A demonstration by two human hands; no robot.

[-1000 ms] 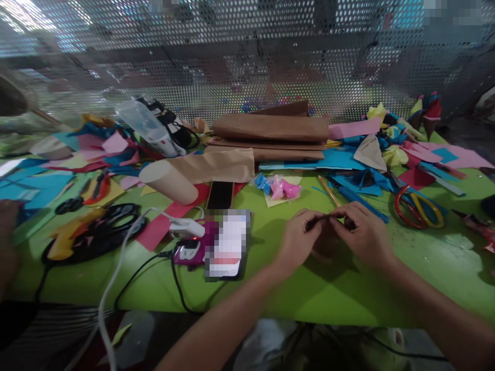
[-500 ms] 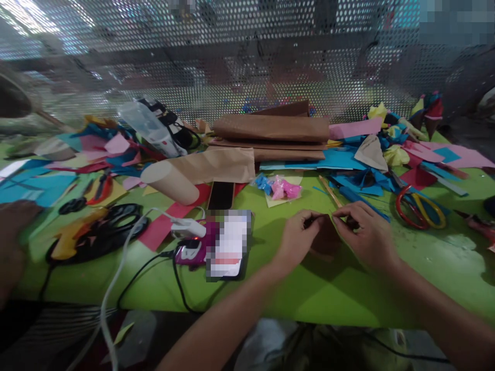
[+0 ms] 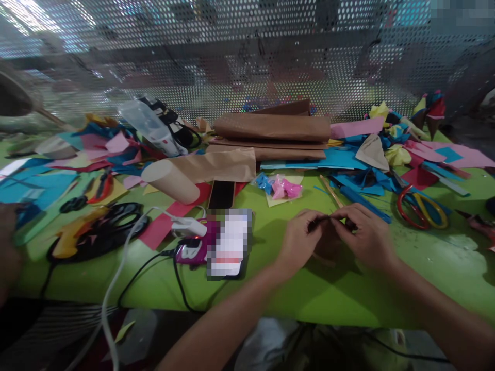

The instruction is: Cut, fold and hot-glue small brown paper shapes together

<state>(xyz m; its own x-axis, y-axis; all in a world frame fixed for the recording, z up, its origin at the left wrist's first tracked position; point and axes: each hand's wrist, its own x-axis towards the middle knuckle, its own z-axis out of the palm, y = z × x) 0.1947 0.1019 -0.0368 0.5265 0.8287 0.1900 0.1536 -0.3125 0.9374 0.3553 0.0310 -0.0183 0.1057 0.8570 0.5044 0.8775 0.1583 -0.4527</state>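
Note:
Both hands meet over the green table (image 3: 270, 296), right of centre. My left hand (image 3: 300, 238) pinches the top edge of a small piece of brown paper (image 3: 328, 246) between thumb and fingers. From the other side, my right hand (image 3: 361, 232) pinches the same edge, its fingertips almost touching the left ones. The paper hangs below the fingers, partly hidden and in shadow. Just beyond the hands lie a pencil (image 3: 331, 190) and a blue pen-like stick (image 3: 363, 203). Small bags of blue and pink pieces (image 3: 279, 186) rest farther back.
Red-and-yellow-handled scissors (image 3: 422, 207) lie to the right. Left are a phone (image 3: 230, 245), a purple power strip (image 3: 193, 252) with cables, and a yellow glue gun (image 3: 77, 234). Rolled brown paper (image 3: 270, 129) and coloured scraps line the back. Another person's hand (image 3: 10, 242) is at far left.
My fingertips have come closer together along the brown paper's top edge. At far left, the other person's hand has shifted and now has something blue by it.

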